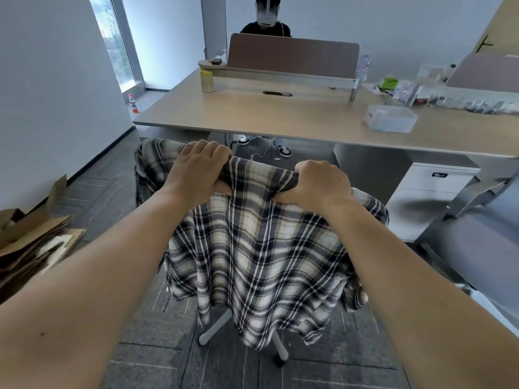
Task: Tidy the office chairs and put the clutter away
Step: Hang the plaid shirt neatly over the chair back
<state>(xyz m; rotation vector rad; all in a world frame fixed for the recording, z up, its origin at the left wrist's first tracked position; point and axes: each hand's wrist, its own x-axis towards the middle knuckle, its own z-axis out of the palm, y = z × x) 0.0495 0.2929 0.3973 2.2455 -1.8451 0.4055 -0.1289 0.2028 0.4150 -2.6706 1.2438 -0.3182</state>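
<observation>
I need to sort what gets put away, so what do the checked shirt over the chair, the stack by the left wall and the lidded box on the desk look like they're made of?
Plaid shirt: soft woven fabric, probably cotton; it drapes and creases. Flattened boxes: brown cardboard, matte, with torn edges. Storage box: translucent plastic, slightly glossy; its contents show only dimly.

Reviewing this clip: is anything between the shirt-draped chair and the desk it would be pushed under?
Nothing visible blocks it. Both hands, left and right, grip the chair's top through the plaid shirt. The floor ahead, under the desk, looks open; another person's shoes and a cable sit farther back. The drawer cabinet stands off right.
</observation>
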